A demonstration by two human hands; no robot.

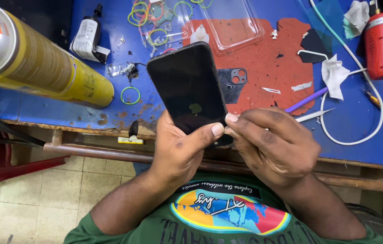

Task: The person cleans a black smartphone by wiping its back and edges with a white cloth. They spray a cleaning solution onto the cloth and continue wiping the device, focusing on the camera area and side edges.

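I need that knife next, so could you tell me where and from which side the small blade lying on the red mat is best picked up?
Probably take the small blade by its thicker left end, coming straight down from above. It lies flat on the red mat with its point to the right, so a pinch across the left end keeps fingertips off the tip. The bare mat around it leaves room.

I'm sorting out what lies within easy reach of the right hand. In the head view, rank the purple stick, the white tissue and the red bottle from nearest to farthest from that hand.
From the right hand:
1. The purple stick, on the bench just above the hand.
2. The white tissue, farther up and to the right.
3. The red bottle, at the bench's far right corner.
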